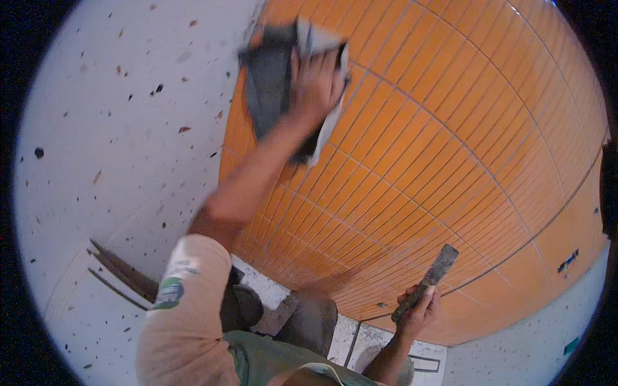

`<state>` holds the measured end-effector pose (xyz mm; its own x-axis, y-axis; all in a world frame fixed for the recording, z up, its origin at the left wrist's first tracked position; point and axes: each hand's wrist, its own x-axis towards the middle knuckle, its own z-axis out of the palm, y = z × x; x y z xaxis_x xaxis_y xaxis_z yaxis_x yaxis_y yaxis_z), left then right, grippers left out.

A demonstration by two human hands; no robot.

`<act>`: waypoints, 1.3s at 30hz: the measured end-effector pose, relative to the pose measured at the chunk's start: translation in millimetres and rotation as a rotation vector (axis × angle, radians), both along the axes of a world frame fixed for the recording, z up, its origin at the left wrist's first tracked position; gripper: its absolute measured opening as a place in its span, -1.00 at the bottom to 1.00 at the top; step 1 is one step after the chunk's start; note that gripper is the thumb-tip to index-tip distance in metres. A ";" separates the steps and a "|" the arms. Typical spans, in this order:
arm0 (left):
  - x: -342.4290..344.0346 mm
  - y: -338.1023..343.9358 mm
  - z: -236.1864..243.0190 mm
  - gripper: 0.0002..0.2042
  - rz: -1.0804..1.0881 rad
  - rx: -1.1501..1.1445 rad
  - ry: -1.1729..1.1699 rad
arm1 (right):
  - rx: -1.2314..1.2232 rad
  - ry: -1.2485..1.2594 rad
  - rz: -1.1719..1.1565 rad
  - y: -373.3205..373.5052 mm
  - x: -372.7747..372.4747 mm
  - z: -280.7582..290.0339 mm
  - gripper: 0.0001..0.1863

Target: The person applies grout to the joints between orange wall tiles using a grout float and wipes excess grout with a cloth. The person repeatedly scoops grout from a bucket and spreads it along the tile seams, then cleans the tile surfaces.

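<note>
Up top, the left hand (315, 87) is lying over a grey cloth (269, 83) against the orange tiled wall (412, 148); its fingers are extending across the fabric, which is spreading out beneath and to both sides of them; blur is hiding whether they're pinching any; lower down, the right hand (421, 312) is wrapping its curled fingers firmly round a flat scraper (440, 266), whose blade is jutting up past the thumb.
</note>
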<state>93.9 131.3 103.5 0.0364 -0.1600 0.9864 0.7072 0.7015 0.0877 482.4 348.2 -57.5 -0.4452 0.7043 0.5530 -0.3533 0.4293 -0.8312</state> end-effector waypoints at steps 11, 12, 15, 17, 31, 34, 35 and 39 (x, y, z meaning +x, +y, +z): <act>65.7 43.1 -89.7 -0.58 0.104 -0.514 0.087 | -0.050 0.001 0.085 -11.6 -22.2 -11.5 -0.68; 75.5 41.6 -98.0 -0.65 -0.225 -0.569 0.181 | -0.013 -0.020 0.093 -11.3 -20.8 -11.7 -0.68; 39.4 26.1 -45.2 -0.66 -0.188 -0.554 -0.070 | -0.024 -0.001 0.038 -9.2 -8.9 -9.6 -0.69; 8.5 -14.6 22.6 -0.60 -0.003 -0.259 -0.021 | -0.060 0.025 0.016 -5.1 -4.0 -12.4 -0.70; 138.9 186.2 18.9 -0.69 -0.849 -0.707 0.007 | -0.148 0.166 0.054 0.6 -17.8 -26.9 -0.66; 140.1 156.2 34.7 -0.68 -1.074 -0.684 -0.341 | -0.094 0.225 0.098 -17.1 -28.8 -20.3 -0.63; 128.3 132.4 43.1 -0.68 -1.018 -0.642 -0.301 | -0.076 0.259 0.095 -19.6 -32.4 -18.8 -0.63; 48.3 42.8 19.2 -0.71 -0.554 -0.336 -0.130 | 0.021 0.250 0.090 -34.6 -41.4 -7.1 -0.67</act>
